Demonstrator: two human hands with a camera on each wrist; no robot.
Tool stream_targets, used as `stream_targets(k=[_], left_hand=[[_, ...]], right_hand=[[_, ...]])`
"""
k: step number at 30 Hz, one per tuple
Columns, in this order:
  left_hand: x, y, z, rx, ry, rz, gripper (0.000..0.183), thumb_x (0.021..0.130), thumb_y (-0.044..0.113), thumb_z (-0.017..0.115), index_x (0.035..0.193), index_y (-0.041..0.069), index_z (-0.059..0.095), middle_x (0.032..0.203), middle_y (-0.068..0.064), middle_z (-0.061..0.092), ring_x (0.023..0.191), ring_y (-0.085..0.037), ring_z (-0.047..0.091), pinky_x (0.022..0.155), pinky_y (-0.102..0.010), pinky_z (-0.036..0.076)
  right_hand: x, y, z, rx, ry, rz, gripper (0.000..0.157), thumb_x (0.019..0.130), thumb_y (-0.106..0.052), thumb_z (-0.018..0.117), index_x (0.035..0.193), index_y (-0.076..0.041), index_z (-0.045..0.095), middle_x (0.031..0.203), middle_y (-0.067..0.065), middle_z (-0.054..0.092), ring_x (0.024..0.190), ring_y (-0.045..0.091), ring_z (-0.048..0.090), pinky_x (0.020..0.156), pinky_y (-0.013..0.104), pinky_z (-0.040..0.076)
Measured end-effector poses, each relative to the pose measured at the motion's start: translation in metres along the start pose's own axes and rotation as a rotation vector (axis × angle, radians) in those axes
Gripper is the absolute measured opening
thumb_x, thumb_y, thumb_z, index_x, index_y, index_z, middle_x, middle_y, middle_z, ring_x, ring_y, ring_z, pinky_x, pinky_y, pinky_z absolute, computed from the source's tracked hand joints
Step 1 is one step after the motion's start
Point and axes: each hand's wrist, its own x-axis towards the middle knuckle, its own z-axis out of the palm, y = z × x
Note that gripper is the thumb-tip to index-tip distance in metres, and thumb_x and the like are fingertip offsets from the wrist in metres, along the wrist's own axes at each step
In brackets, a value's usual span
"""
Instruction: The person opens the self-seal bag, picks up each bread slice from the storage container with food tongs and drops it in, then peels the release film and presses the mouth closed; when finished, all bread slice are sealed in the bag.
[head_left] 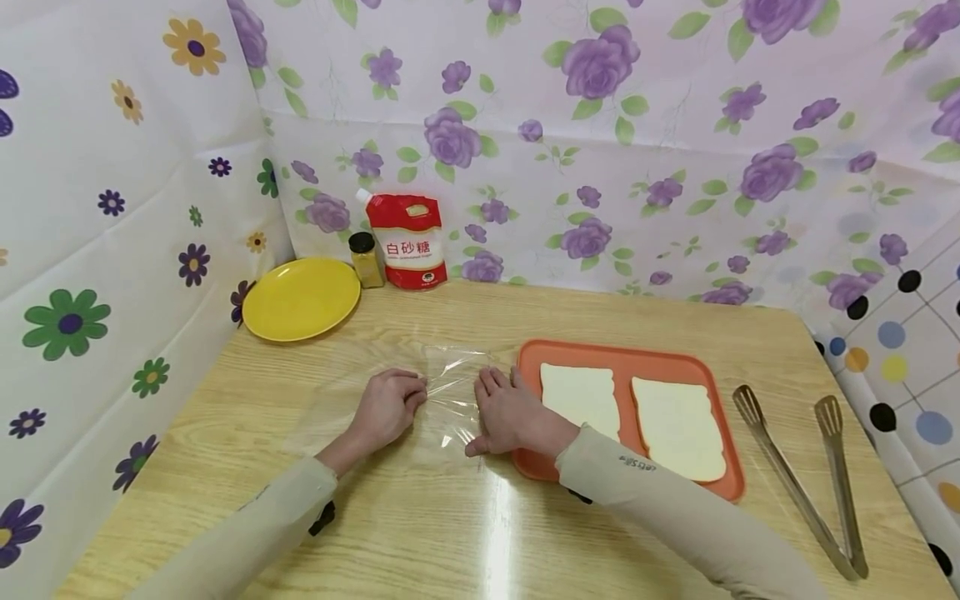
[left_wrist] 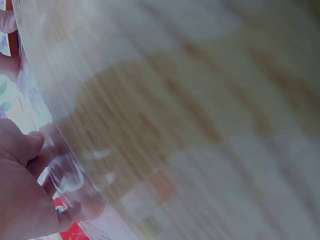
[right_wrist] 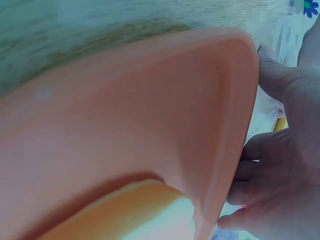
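A clear sheet of plastic film (head_left: 453,417) lies on the wooden table, creased and shiny between the two hands. My left hand (head_left: 386,408) pinches the film with curled fingers; in the left wrist view the thumb and fingers of the left hand (left_wrist: 25,175) meet at the film's edge. On the film's right side rests my right hand (head_left: 510,412), fingers spread and fairly straight. It lies right beside the orange tray (head_left: 528,358), whose rounded corner fills much of the right wrist view. Two slices of white bread (head_left: 678,429) lie side by side on that tray.
Metal tongs (head_left: 798,487) lie spread at the right. At the back left are a yellow plate (head_left: 300,300), a small black-capped jar (head_left: 366,262) and a red-and-white sugar pouch (head_left: 411,242). Flowered cloth walls (head_left: 525,192) border the table.
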Motion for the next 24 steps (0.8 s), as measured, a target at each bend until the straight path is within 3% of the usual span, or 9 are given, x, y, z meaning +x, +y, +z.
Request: stream_targets(k=[13, 18, 24], left_hand=[[-0.0035, -0.001, -0.0014, -0.064, 0.025, -0.094, 0.009, 0.077, -0.007, 0.08, 0.082, 0.0, 0.077, 0.086, -0.011, 0.075, 0.089, -0.032, 0.072, 0.082, -0.048, 0.056], [-0.0044, -0.0033, -0.0039, -0.09, 0.021, -0.125, 0.015, 0.079, -0.009, 0.077, 0.075, 0.004, 0.073, 0.089, -0.009, 0.075, 0.088, -0.028, 0.073, 0.079, -0.046, 0.057], [-0.007, -0.0015, -0.0098, -0.157, 0.01, -0.153, 0.014, 0.082, -0.015, 0.073, 0.082, 0.0, 0.07, 0.097, -0.015, 0.074, 0.092, -0.032, 0.072, 0.078, -0.044, 0.058]], right_hand=[[-0.0005, 0.0016, -0.0016, -0.005, -0.003, -0.007, 0.111, 0.083, -0.078, 0.057, 0.155, 0.002, 0.028, 0.162, 0.018, 0.021, 0.15, 0.032, 0.017, 0.118, 0.055, 0.012], [-0.0015, 0.0009, -0.0039, -0.021, 0.001, -0.011, 0.112, 0.082, -0.078, 0.058, 0.155, 0.002, 0.028, 0.162, 0.019, 0.022, 0.15, 0.032, 0.017, 0.118, 0.055, 0.013], [-0.0008, -0.0001, -0.005, -0.021, -0.016, -0.027, 0.111, 0.083, -0.076, 0.06, 0.155, 0.002, 0.027, 0.162, 0.019, 0.02, 0.15, 0.032, 0.016, 0.119, 0.049, 0.017]])
